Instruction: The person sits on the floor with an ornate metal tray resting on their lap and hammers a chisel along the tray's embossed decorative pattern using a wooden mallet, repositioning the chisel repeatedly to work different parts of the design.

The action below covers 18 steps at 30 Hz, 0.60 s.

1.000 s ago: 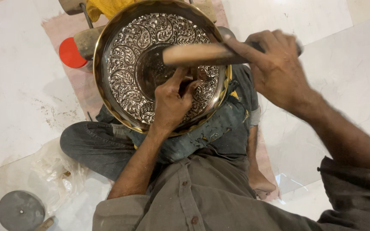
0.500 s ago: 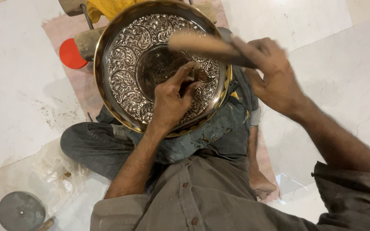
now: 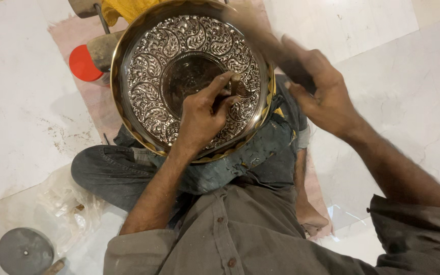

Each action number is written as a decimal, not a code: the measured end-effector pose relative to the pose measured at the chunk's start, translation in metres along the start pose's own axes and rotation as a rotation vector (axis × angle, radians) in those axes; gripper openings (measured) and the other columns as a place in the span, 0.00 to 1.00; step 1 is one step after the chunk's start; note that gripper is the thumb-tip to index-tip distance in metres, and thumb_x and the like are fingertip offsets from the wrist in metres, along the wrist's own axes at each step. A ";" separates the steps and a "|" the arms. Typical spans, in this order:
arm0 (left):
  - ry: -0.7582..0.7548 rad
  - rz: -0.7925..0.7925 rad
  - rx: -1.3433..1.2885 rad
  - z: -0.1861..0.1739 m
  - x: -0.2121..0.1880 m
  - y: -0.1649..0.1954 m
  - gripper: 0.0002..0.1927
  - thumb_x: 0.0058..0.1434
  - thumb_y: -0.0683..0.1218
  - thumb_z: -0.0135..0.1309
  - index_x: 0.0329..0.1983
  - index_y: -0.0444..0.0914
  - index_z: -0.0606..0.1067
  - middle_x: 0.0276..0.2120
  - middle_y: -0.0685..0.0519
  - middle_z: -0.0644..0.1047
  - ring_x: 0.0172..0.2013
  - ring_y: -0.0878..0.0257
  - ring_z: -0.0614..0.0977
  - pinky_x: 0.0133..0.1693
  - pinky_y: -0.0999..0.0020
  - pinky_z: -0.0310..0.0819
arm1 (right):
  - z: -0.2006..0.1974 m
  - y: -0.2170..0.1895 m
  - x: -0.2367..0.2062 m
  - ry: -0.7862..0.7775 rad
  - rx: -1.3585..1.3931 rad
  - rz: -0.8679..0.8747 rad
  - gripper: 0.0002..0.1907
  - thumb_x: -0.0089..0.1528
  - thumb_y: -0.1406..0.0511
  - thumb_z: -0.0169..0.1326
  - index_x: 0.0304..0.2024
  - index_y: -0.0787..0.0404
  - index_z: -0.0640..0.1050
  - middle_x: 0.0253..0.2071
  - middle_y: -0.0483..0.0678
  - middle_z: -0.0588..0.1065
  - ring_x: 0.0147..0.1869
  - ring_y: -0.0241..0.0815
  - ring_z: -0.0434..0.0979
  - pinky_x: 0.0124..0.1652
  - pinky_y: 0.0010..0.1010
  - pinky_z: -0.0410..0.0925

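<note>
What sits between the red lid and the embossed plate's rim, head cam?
In the head view, a dull block-shaped tool head on a thin rod lies between the red lid and the plate's rim, its right side tucked behind the rim.

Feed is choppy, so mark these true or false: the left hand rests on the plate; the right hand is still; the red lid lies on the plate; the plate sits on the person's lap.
1. The left hand rests on the plate: true; it holds a small tool.
2. The right hand is still: false, it is blurred with motion.
3. The red lid lies on the plate: false, it lies beside it on the mat.
4. The plate sits on the lap: true.
</note>
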<state>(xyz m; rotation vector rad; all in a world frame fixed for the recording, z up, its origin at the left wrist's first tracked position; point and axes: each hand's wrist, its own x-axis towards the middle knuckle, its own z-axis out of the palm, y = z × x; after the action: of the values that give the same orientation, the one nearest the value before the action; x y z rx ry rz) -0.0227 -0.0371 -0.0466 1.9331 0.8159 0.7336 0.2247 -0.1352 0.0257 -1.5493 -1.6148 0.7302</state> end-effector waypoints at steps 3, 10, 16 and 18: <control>-0.008 -0.014 0.050 -0.001 0.003 0.002 0.31 0.65 0.44 0.63 0.70 0.49 0.67 0.41 0.50 0.85 0.39 0.61 0.88 0.41 0.65 0.87 | 0.000 0.002 -0.002 -0.097 -0.743 -0.054 0.38 0.62 0.72 0.58 0.72 0.38 0.68 0.56 0.50 0.73 0.55 0.48 0.74 0.58 0.45 0.71; -0.021 0.043 0.021 -0.008 0.005 0.008 0.30 0.64 0.41 0.63 0.68 0.48 0.69 0.48 0.48 0.84 0.44 0.60 0.89 0.43 0.65 0.86 | 0.005 0.004 -0.008 0.015 -0.275 -0.027 0.34 0.69 0.71 0.53 0.75 0.41 0.63 0.59 0.50 0.71 0.64 0.46 0.72 0.62 0.45 0.68; -0.055 0.074 0.038 -0.011 0.008 0.006 0.29 0.64 0.40 0.63 0.68 0.47 0.69 0.46 0.47 0.84 0.45 0.59 0.88 0.44 0.64 0.87 | 0.008 0.005 -0.007 0.036 -0.127 0.006 0.33 0.69 0.72 0.53 0.75 0.46 0.62 0.62 0.51 0.70 0.65 0.48 0.71 0.65 0.49 0.67; -0.067 0.030 0.063 -0.011 0.009 0.005 0.29 0.64 0.41 0.63 0.67 0.48 0.70 0.43 0.47 0.85 0.43 0.60 0.89 0.42 0.64 0.86 | 0.007 0.005 -0.008 -0.001 -0.762 -0.078 0.33 0.68 0.73 0.57 0.73 0.44 0.69 0.54 0.52 0.74 0.55 0.50 0.73 0.59 0.51 0.66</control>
<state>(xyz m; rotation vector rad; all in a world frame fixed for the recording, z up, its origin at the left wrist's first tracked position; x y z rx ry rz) -0.0244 -0.0264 -0.0358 2.0193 0.7783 0.6648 0.2212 -0.1423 0.0167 -1.9704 -2.0718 0.0461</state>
